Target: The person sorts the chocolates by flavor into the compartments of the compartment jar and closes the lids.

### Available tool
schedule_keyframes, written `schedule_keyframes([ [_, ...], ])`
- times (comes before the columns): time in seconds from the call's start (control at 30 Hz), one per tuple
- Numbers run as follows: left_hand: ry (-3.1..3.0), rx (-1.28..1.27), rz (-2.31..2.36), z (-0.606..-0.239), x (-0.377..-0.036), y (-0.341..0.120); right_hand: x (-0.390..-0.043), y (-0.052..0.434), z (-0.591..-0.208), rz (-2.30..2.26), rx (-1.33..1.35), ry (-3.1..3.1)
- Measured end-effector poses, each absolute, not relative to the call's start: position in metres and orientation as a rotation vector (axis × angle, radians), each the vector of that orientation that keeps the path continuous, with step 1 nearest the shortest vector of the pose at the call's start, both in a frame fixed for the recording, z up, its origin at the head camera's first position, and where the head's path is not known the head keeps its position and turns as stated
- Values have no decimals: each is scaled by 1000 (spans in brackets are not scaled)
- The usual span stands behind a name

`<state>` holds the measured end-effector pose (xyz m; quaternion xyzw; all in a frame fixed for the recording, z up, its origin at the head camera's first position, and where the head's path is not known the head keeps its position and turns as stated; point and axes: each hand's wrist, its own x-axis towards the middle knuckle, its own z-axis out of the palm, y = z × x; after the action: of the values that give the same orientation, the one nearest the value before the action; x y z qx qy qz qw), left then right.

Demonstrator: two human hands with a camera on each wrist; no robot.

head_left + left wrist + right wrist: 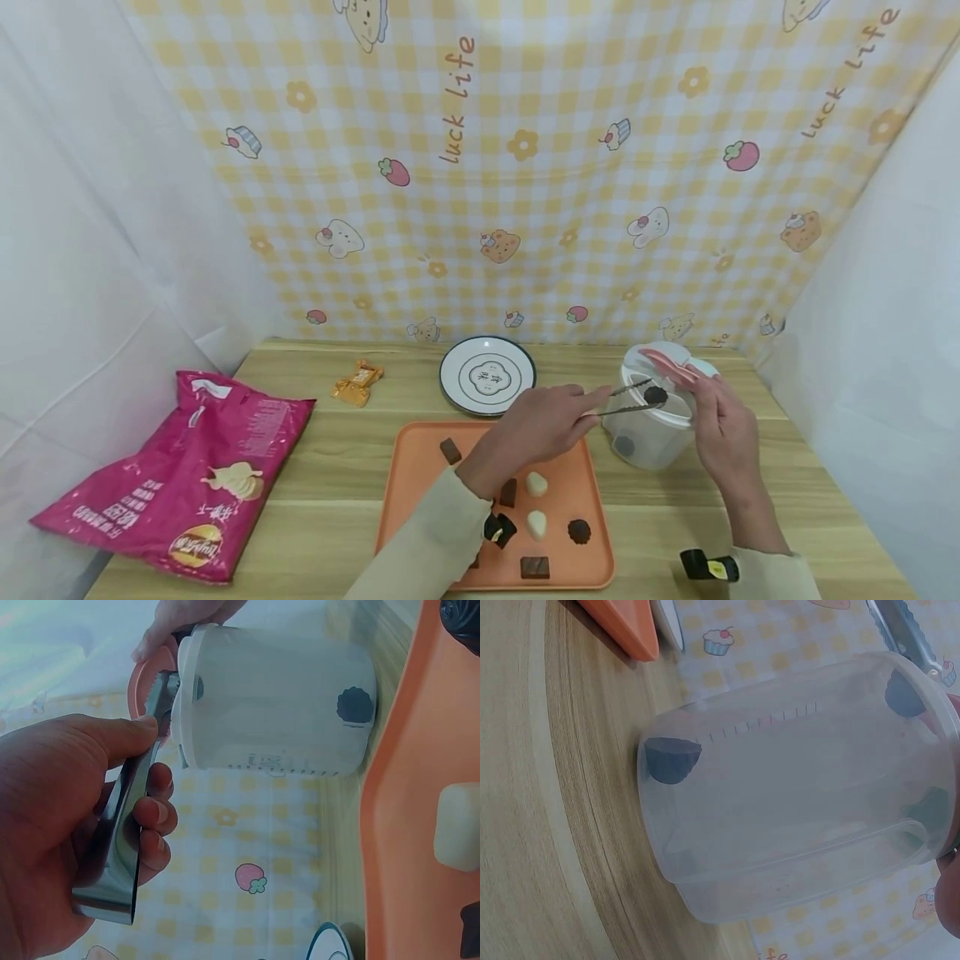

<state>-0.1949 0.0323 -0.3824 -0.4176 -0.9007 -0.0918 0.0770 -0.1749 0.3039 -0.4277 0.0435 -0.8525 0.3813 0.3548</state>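
My left hand (577, 414) grips metal tongs (626, 400) between thumb and fingers. The tong tips pinch a dark round chocolate (655, 394) over the mouth of a translucent plastic container (648, 437). Another dark chocolate (625, 447) lies at the bottom of it. My right hand (708, 400) holds the container's pink lid (667, 364) up at the rim. In the left wrist view the hand (142, 787) wraps the tongs (120, 847) beside the container (277, 705). The right wrist view looks through the container (795, 795) at the chocolate (671, 759) on its floor.
An orange tray (405, 492) with several dark and white chocolates lies in front of me, left of the container. Behind it stands a white plate (487, 377). An orange-wrapped snack (358, 382) and a pink crisp bag (187, 475) lie to the left.
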Motion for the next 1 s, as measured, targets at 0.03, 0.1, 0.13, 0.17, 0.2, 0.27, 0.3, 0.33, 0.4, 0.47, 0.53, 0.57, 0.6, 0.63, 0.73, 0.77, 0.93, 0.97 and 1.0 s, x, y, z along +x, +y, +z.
schedule_keyframes([
  [0.03,-2706,-1249,-289,-383,-195,32,-175,304,-427,988,117,-2201],
  [0.1,-2717,-1244,-315,-383,-195,32,-174,303,-427,990,120,-2197],
  [0.13,-2724,-1243,-327,-383,-195,32,-174,303,-427,993,123,-2192],
  [0.17,-2733,-1240,-335,-383,-195,32,-174,303,-427,996,126,-2189],
  [0.2,-2740,-1238,-341,-383,-195,32,-174,303,-427,1000,128,-2185],
  [0.27,-2754,-1231,-350,-383,-195,32,-174,303,-427,998,124,-2188],
  [0.3,-2764,-1226,-360,-383,-195,31,-174,303,-427,999,123,-2188],
  [0.33,-2773,-1221,-374,-383,-195,31,-174,303,-427,1001,123,-2189],
  [0.4,-2793,-1211,-400,-383,-195,30,-174,303,-427,994,120,-2196],
  [0.47,-2811,-1204,-432,-384,-195,29,-175,304,-428,985,120,-2198],
  [0.53,-2828,-1200,-463,-385,-195,27,-176,305,-429,977,123,-2196],
  [0.57,-2834,-1200,-469,-385,-195,27,-176,305,-429,977,122,-2194],
  [0.6,-2833,-1203,-472,-385,-196,27,-176,306,-429,974,119,-2196],
  [0.63,-2832,-1204,-473,-385,-196,27,-176,306,-429,975,114,-2198],
  [0.73,-2815,-1204,-460,-385,-196,27,-176,305,-429,990,116,-2192],
  [0.77,-2808,-1204,-450,-384,-196,27,-176,305,-429,998,121,-2188],
  [0.93,-2785,-1205,-404,-380,-195,28,-176,304,-428,1008,129,-2177],
  [0.97,-2778,-1208,-379,-379,-195,29,-176,303,-428,1002,125,-2182],
  [1.0,-2770,-1212,-362,-378,-195,30,-176,303,-428,996,119,-2187],
])
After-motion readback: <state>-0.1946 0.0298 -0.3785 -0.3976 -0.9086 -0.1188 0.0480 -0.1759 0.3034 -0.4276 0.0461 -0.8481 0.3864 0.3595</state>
